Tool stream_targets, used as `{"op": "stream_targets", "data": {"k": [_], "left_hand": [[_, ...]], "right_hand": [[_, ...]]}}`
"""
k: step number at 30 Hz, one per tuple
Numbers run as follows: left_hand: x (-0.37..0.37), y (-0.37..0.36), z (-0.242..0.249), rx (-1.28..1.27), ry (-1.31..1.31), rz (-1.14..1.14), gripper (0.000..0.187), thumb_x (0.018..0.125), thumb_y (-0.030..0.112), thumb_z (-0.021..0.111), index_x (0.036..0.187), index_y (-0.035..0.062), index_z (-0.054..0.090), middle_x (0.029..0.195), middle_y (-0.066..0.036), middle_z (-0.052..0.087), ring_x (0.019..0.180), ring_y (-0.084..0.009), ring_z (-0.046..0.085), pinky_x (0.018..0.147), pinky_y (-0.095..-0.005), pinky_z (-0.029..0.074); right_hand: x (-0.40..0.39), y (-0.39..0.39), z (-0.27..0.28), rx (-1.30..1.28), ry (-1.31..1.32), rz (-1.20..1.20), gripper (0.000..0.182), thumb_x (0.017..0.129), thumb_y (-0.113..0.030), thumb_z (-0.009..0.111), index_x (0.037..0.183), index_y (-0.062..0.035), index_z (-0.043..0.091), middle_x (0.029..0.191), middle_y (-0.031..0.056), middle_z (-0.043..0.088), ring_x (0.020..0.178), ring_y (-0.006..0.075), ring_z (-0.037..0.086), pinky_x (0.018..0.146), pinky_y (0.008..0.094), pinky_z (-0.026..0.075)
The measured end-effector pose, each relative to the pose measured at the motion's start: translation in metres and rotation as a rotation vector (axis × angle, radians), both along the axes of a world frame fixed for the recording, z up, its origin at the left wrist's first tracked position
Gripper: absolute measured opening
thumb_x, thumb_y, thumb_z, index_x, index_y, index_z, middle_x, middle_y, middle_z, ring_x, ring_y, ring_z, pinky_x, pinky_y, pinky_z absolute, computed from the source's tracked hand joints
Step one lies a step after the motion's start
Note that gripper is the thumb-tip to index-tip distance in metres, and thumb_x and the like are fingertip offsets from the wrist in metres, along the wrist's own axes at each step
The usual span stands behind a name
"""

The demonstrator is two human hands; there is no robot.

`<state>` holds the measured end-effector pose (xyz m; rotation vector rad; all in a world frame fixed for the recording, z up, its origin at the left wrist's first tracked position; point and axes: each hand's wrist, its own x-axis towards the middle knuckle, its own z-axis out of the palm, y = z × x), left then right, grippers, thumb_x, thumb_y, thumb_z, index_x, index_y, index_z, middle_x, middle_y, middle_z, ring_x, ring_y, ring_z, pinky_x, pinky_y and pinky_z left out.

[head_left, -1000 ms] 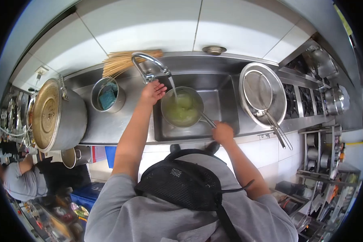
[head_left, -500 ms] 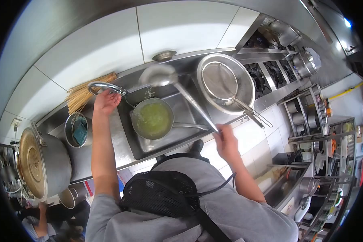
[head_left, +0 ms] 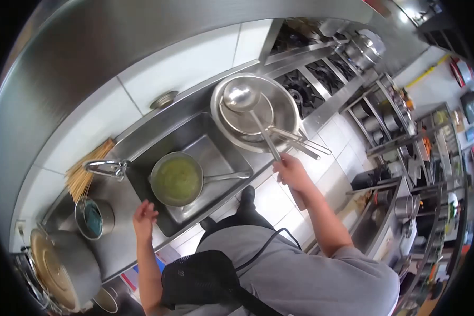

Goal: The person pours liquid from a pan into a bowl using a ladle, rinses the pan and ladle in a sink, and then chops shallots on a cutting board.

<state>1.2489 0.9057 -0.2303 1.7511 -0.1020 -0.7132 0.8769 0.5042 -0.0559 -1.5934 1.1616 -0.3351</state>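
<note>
Well, metal pot [head_left: 107,219]: left of the sink [head_left: 216,149], blue pad [head_left: 93,218] inside.
Left hand [head_left: 144,215]: by the sink's left edge, fingers loosely curled.
Pan [head_left: 177,180]: in the sink, holding greenish liquid.
Ladle [head_left: 242,97]: right of the sink, head over the strainer [head_left: 233,121].
Right hand [head_left: 290,171]: closed round the ladle's handle.

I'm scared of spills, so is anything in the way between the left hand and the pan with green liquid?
Nothing visible blocks the left hand from the pan in the sink. The right hand holds the ladle well off to the side.
</note>
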Motion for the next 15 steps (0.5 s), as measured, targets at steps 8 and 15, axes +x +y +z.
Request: {"op": "stream_targets", "data": {"k": [8, 15], "left_hand": [[-0.120, 0.042, 0.006, 0.165, -0.091, -0.048, 0.035, 0.109, 0.032, 0.078, 0.106, -0.0033, 0.081, 0.084, -0.007, 0.078, 0.075, -0.0122, 0.071, 0.067, -0.0296, 0.053], [-0.202, 0.072, -0.065, 0.225, -0.059, 0.261, 0.027, 0.107, 0.023, 0.077, 0.114, -0.0038, 0.080, 0.085, -0.011, 0.078, 0.073, -0.0173, 0.074, 0.061, -0.0307, 0.052]], "right_hand": [[-0.010, -0.022, 0.006, -0.347, 0.387, 0.361, 0.043, 0.108, -0.033, 0.072, 0.135, 0.0001, 0.068, 0.090, 0.0157, 0.078, 0.076, 0.0312, 0.077, 0.073, 0.0445, 0.060], [-0.008, -0.077, 0.120, -0.664, 0.154, 0.514, 0.048, 0.106, -0.038, 0.074, 0.138, -0.0021, 0.073, 0.102, 0.0139, 0.082, 0.091, 0.0373, 0.078, 0.081, 0.0473, 0.060]]}}
